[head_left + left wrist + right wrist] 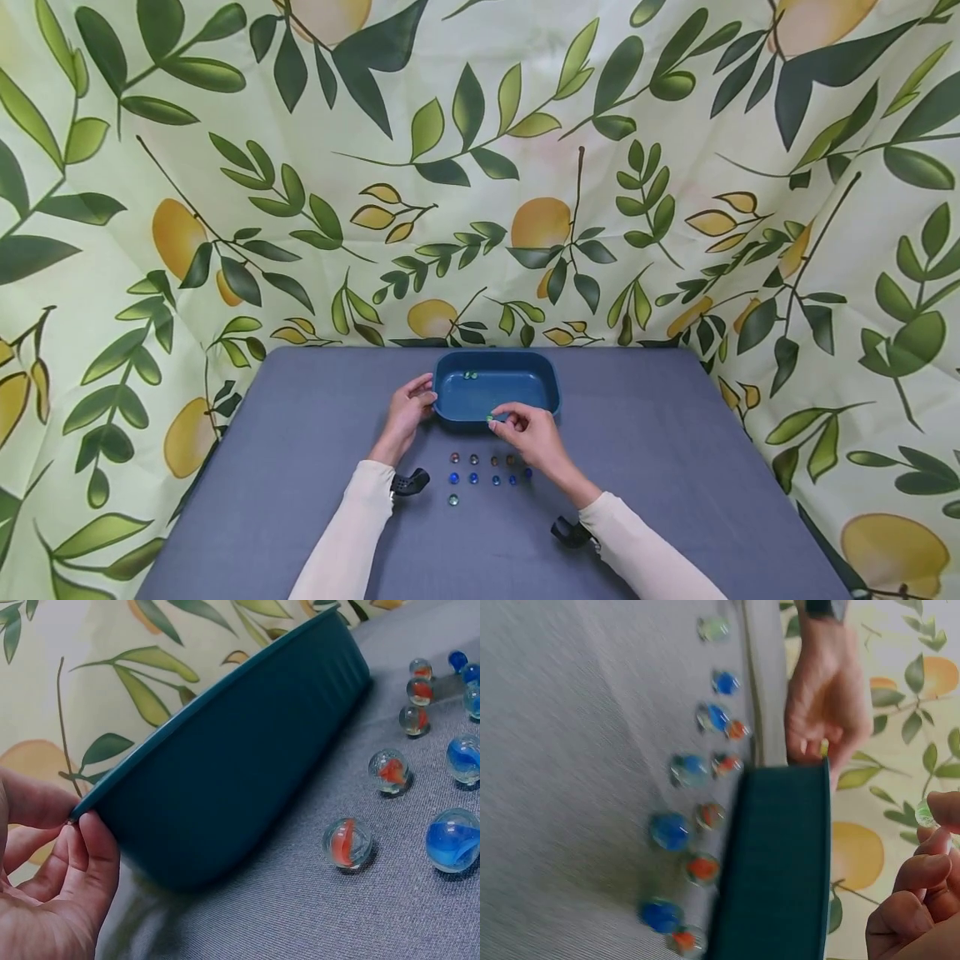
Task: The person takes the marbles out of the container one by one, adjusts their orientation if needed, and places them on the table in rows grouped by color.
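My left hand (407, 414) pinches the rim of a dark blue rectangular tub (487, 403) at its left end; thumb and fingers meet on the rim in the left wrist view. Between the thumb and forefinger of my right hand (534, 435) is a clear green marble (924, 814), held just above the tub's near edge. Inside the tub, towards the back left, lie green marbles (470, 375) close together. In front of the tub are a row of clear marbles with orange swirls (349, 843) and a row of blue-swirled marbles (453, 840).
A single green marble (453, 500) lies nearest me, in front of the blue row. Grey cloth (300, 450) covers the table. Behind the tub and on both sides hangs a leaf-and-fruit printed curtain (480, 200). Dark wrist cameras (410, 482) stick out from both sleeves.
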### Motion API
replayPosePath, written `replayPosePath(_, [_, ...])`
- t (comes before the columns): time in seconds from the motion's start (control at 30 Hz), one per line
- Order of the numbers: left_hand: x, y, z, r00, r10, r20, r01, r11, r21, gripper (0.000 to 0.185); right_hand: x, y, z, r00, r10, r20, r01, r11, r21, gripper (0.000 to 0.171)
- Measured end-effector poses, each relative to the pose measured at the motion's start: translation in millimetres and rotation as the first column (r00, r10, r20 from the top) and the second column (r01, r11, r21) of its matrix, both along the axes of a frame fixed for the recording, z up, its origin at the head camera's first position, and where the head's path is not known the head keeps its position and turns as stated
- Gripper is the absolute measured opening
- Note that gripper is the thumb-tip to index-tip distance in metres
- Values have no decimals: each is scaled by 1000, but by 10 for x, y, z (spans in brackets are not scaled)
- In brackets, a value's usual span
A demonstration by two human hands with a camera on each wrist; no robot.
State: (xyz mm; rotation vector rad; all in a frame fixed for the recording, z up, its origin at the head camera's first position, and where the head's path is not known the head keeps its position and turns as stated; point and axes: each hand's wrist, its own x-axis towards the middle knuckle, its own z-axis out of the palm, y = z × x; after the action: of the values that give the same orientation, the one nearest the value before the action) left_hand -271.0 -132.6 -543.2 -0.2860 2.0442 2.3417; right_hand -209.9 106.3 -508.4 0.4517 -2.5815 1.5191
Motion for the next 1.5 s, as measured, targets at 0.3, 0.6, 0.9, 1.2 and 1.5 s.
replayPosePath(0.3, [-7,-31,9,1000,2,-5,-2,1000,1,46,250,-59,-97,998,23,51,-22,1000,-9,9])
replayPosePath(0.6, [-13,-17,20,1000,-9,5,9,1000,-6,47,450,-122,-298,988,76,136,-74,997,-18,11])
replayPosePath(0.9, [-19,-7,20,1000,7,13,-6,1000,-28,46,541,-152,-453,979,132,156,-137,990,25,11])
replayPosePath(1.2, [-13,7,30,1000,9,14,-9,999,-32,46,572,-153,-555,969,146,198,-162,984,70,11])
replayPosePath(1.5, [-2,8,36,1000,4,27,-3,999,-40,47,576,-155,-621,965,129,226,-161,979,126,9])
